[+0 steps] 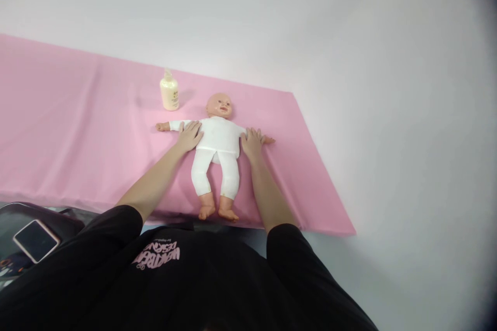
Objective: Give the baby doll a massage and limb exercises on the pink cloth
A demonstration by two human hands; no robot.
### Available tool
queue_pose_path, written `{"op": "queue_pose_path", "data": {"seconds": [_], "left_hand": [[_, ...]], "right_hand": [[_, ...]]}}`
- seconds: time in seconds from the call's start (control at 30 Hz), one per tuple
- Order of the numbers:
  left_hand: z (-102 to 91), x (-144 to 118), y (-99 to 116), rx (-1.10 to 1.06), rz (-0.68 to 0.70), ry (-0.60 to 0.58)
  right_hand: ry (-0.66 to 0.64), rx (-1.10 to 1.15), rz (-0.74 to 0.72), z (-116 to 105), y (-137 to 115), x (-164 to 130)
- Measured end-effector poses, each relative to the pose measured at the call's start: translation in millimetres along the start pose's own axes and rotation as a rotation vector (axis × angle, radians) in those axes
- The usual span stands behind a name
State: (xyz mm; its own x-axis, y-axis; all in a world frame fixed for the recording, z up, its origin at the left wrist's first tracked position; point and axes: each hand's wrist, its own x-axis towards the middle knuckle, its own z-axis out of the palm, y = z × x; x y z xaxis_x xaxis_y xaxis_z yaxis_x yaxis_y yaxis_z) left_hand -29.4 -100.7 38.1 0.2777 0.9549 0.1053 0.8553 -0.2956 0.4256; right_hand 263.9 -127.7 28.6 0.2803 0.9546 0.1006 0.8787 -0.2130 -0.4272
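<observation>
A baby doll [217,137] with a white cloth body lies on its back on the pink sheet [116,98], head away from me and bare feet toward me. Its arms are spread out to both sides. My left hand [189,136] rests flat on the doll's arm at the left, fingers stretched out, near the shoulder. Across the torso, my right hand [253,142] lies on the other arm with its fingers extended. Both palms are hidden. The doll's small hands stick out beyond mine.
A pump bottle [170,92] of pale yellow liquid stands upright on the sheet, left of the doll's head. At the lower left, a phone-like device [37,240] with a dark screen lies on a dark surface. The sheet's edge [322,163] slants down at the right.
</observation>
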Motion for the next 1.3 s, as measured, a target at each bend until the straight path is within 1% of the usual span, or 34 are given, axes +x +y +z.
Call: {"op": "queue_pose_path", "data": {"seconds": [0.07, 0.2, 0.33, 0.43, 0.57, 0.63, 0.7, 0.77, 0.83, 1.0, 1.17, 1.3], "left_hand": [[1.2, 0.2, -0.4, 0.000, -0.007, 0.003], [4.4, 0.7, -2.6, 0.003, 0.005, 0.005], [7.1, 0.9, -4.8, 0.011, 0.015, 0.009], [8.7, 0.4, -5.7, 0.021, 0.019, 0.017], [9.6, -0.5, -7.2, 0.031, 0.045, 0.025], [9.2, -0.7, -7.9, 0.036, 0.048, 0.019], [8.2, -0.7, -8.4, 0.043, 0.046, 0.006], [7.0, -0.6, -8.3, 0.050, 0.047, 0.000], [6.0, -0.4, -7.5, 0.052, 0.043, 0.000], [5.3, 0.1, -5.2, 0.021, 0.021, 0.022], [5.3, 0.8, -5.4, -0.022, 0.019, 0.041], [4.5, 1.3, -5.6, -0.065, 0.019, 0.060]], "right_hand": [[-0.064, 0.011, -0.020, -1.4, -11.7, -4.4], [-0.211, 0.053, -0.155, 3.0, -40.9, -17.0], [-0.239, 0.001, -0.299, 8.0, -64.4, -38.7], [-0.256, -0.059, -0.427, 3.0, -77.6, -62.6], [-0.369, -0.099, -0.647, -5.8, -94.0, -94.5], [-0.377, -0.096, -0.743, -6.9, -100.0, -102.4], [-0.377, -0.072, -0.780, -6.4, -103.1, -101.3], [-0.379, -0.034, -0.765, -5.4, -103.2, -92.1], [-0.367, 0.008, -0.721, -3.7, -101.0, -78.4], [-0.250, 0.088, -0.575, 5.3, -94.1, -48.3], [-0.181, 0.085, -0.482, 11.9, -88.0, -33.4], [-0.132, 0.093, -0.354, 13.3, -73.4, -20.4]]}}
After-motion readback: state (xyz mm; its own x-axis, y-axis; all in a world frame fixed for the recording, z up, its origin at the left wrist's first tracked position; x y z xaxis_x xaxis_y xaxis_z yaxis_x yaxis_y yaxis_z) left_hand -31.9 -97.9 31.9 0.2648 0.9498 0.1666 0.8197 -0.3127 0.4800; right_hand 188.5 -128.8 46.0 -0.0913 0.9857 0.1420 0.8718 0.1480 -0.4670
